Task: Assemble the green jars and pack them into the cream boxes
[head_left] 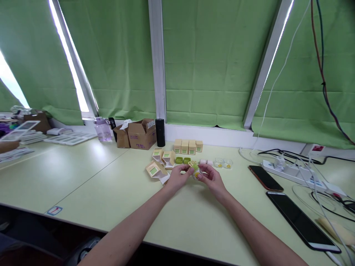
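Observation:
Between my two hands is a small clear container with a green top, a pale yellow loop and something yellow inside. My left hand pinches its green top from the left. Fingers of my right hand close around its clear part from the right. Just behind my hands lie two green caps, small pale pink pieces and two clear cups with yellow marks. Opened small cartons with green labels lie left of my left hand.
Several closed small cartons stand in a row farther back. Behind them on the left are a brown cardboard box, a black cylinder and a purple bottle. Two phones and a cabled power strip lie right. Another person's hand shows far left.

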`<state>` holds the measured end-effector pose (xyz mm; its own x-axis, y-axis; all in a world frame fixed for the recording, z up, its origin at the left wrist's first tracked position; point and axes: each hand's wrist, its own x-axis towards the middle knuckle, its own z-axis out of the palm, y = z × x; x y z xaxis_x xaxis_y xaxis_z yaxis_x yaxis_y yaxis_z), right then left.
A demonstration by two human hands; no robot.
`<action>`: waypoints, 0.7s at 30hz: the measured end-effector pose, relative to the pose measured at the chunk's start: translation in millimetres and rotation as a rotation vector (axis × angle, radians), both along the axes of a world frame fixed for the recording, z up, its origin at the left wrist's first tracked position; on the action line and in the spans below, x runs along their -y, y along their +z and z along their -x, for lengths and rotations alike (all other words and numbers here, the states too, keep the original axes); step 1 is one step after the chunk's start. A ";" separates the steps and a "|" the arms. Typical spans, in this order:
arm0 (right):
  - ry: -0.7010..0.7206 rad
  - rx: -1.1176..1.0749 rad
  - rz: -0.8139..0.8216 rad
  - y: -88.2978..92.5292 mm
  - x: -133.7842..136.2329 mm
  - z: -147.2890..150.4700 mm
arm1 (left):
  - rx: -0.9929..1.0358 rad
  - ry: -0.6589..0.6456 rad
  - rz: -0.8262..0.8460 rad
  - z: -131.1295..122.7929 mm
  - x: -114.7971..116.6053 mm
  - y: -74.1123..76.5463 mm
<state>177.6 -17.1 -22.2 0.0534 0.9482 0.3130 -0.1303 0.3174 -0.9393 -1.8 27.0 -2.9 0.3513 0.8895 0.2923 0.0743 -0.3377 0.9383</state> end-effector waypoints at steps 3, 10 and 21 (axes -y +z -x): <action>0.021 0.040 -0.020 0.1 0.6 -1.2 | -0.021 -0.010 -0.027 0.1 5.1 4.1; 0.049 0.076 -0.008 3.1 5.2 2.0 | -0.030 0.017 -0.054 0.0 6.5 2.5; 0.058 0.018 -0.042 6.3 7.3 3.6 | 0.068 0.022 -0.050 1.9 1.3 -3.2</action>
